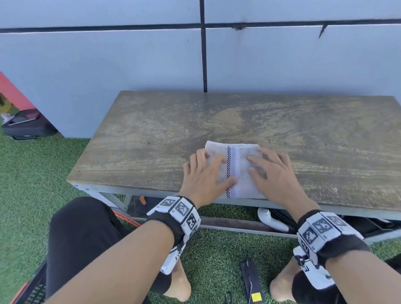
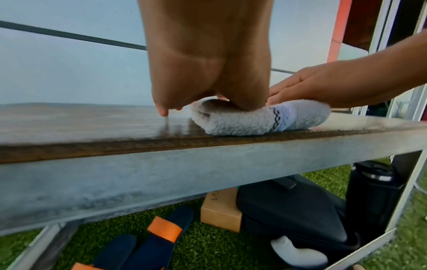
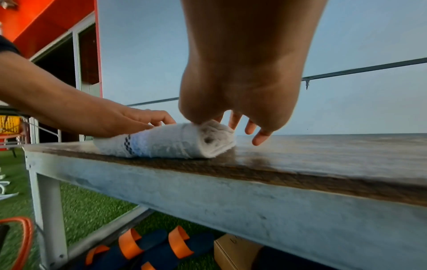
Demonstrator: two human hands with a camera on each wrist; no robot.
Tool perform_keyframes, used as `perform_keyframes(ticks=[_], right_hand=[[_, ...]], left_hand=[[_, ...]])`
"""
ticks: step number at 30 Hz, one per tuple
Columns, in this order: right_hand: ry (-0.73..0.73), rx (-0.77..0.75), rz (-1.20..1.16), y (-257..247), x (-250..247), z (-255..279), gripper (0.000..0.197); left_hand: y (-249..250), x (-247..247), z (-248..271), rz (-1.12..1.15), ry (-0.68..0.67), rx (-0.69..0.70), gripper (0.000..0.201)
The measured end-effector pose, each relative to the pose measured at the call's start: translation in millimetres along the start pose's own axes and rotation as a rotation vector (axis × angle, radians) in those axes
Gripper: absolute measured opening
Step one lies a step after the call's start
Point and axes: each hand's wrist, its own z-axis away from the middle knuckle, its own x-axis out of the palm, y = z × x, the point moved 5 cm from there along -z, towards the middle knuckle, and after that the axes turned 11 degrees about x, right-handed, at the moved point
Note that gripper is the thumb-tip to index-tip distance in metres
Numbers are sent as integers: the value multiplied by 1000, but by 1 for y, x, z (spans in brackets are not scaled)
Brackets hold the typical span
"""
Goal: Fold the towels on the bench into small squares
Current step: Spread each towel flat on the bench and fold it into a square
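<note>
Head view: a white towel (image 1: 237,170), folded into a small thick square with a dark checkered stripe down its middle, lies at the near edge of the wooden bench (image 1: 312,144). The left hand (image 1: 204,173) rests flat on the towel's left half, fingers spread and nearly straight, thumb reaching toward the stripe. The right hand (image 1: 272,174) rests flat on the right half in the same manner, its outer fingers reaching past the towel's right edge. Neither hand grips the cloth; both press down on it from above. Left wrist view: the heel of the left hand (image 2: 208,73) bears on the left end of the towel (image 2: 254,118), where the stacked folds show; one fingertip hangs just above the bench (image 2: 92,120) beside the towel. The right hand (image 2: 323,85) lies flat across the far end. Sandals (image 2: 150,243) with orange straps, a cardboard box (image 2: 219,210) and a dark bag (image 2: 289,210) sit on the grass under the bench. Right wrist view: the right hand (image 3: 242,73) presses on the right end of the towel (image 3: 166,140), its fingers straight and spread beyond it above the bench (image 3: 323,155). The left hand (image 3: 110,120) lies flat on the opposite end.
</note>
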Motion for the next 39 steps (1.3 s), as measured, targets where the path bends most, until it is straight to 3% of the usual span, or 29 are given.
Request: perform_keyframes(ticks=[2, 5, 8, 10, 13, 15, 18, 21, 23, 28, 36, 39], right_hand=[[47, 14, 8, 6, -2, 3, 28], [215, -48, 78, 0, -13, 4, 28], [263, -170, 64, -17, -19, 1, 27], [209, -217, 51, -29, -12, -4, 19], [-49, -191, 92, -39, 10, -14, 43], [-188, -137, 194, -39, 23, -15, 49], [-99, -81, 330, -33, 20, -14, 48], [53, -57, 385, -39, 9, -16, 37], [101, -52, 307, -47, 9, -21, 32], [-99, 5, 151, -40, 48, -16, 58], [-155, 37, 147, -26, 53, -19, 59], [-116, 148, 125, -21, 53, -17, 68]], left_hand=[[-14, -3, -4, -36, 16, -25, 58], [-27, -28, -11, -153, 200, -84, 48], [-14, -35, -13, -100, 252, 2, 35], [0, -20, -8, -50, 205, 40, 40], [10, 14, 2, -3, 34, 12, 63], [6, 24, 6, -8, -39, 27, 71], [-15, 16, 1, -81, -129, 104, 71], [-45, -3, -9, -44, -187, 0, 73], [-47, -12, -16, -9, -157, -26, 70], [-25, 5, -18, 64, -158, 63, 55], [-36, 14, -14, 40, -189, 25, 55], [-37, 16, -13, 100, -161, -31, 56]])
